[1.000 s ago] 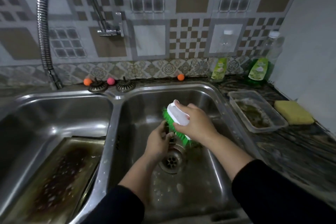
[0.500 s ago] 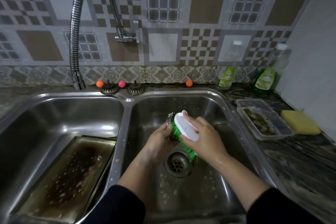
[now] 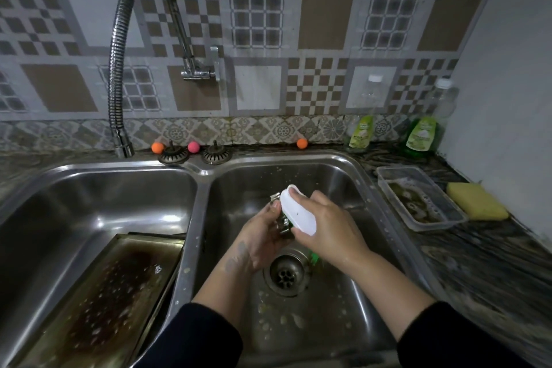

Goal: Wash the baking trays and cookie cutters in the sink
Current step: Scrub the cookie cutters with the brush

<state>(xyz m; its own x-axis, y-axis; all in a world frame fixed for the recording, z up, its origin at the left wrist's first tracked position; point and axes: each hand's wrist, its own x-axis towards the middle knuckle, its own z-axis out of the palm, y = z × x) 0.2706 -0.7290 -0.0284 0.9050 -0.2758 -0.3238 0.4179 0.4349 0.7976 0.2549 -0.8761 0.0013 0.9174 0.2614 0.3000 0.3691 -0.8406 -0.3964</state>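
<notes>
Over the right sink basin [image 3: 343,176], left hand [image 3: 263,236] grips a metal cookie cutter [image 3: 279,216] while right hand [image 3: 328,230] clutches the white brush [image 3: 298,212] against it.

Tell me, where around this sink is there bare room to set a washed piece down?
Bare steel shows in the left basin behind the dirty baking tray, and on the right basin floor nearer than the drain. The counter's near-right stretch looks bare too. It is crowded around the hands and by the plastic container, sponge and soap bottles.
</notes>
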